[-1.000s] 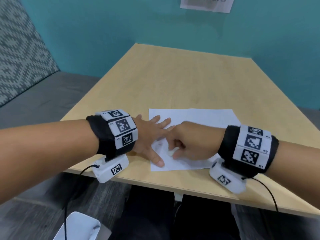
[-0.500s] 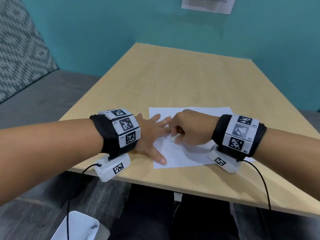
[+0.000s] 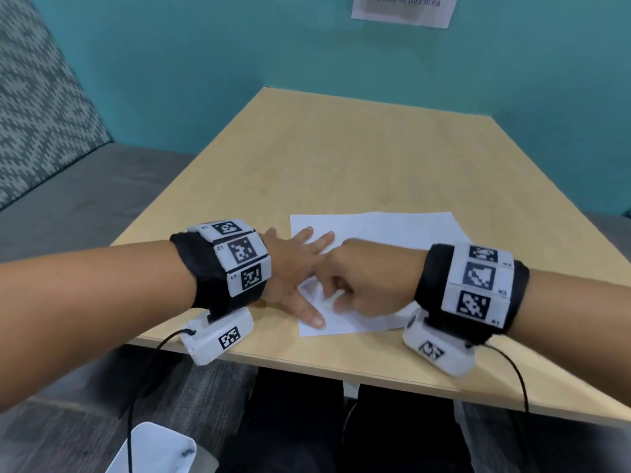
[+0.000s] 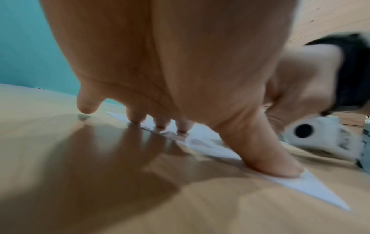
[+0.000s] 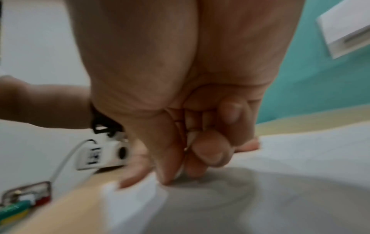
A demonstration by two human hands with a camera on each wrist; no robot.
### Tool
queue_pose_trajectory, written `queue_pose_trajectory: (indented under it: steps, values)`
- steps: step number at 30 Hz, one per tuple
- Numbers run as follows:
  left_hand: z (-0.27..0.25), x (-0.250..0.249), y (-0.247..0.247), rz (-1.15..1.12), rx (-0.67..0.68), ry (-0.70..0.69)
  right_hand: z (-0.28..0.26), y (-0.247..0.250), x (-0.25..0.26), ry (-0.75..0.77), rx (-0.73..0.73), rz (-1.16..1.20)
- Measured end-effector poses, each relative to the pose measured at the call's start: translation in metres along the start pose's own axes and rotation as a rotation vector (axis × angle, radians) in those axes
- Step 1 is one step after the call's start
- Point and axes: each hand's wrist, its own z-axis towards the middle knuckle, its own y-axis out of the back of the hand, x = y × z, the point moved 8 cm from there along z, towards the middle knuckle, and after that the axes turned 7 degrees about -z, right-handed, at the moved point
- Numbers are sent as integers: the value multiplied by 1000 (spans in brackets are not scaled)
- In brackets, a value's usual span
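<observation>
A white sheet of paper (image 3: 375, 230) lies near the front edge of a light wooden table (image 3: 341, 158). My left hand (image 3: 293, 268) lies flat on the paper's left edge with fingers spread; the left wrist view shows the thumb (image 4: 266, 159) and fingertips (image 4: 160, 123) pressing the sheet (image 4: 312, 186) down. My right hand (image 3: 368, 278) is curled, and its thumb and fingers pinch a small white eraser (image 3: 333, 299) whose tip touches the paper just right of the left thumb. From the right wrist, the eraser (image 5: 180, 171) barely shows between thumb and fingers (image 5: 208, 153) over the paper (image 5: 280, 174).
A teal wall with a paper notice (image 3: 403, 8) stands behind the table. A grey bench with a patterned cushion (image 3: 34, 114) runs along the left. A white object (image 3: 153, 452) lies low at the front left, below the table edge.
My right hand slid away over the paper with the eraser, then came back toward me. The left hand has stayed pressed on the sheet.
</observation>
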Motion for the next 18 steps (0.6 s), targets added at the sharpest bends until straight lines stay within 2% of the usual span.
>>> queue_pose_trajectory:
  steps: [3, 8, 13, 16, 18]
  values:
    - [4, 5, -2, 32, -3, 28, 0, 16, -38, -156, -60, -71]
    - [4, 6, -3, 10, 22, 20, -11, -7, 8, 27, -13, 10]
    - [5, 7, -4, 22, 35, 44, -10, 6, -22, -89, -69, -27]
    - [3, 7, -4, 15, 40, 52, -17, -10, 7, 12, -6, 42]
    - [4, 7, -3, 5, 37, 46, -17, -11, 9, 29, 7, 58]
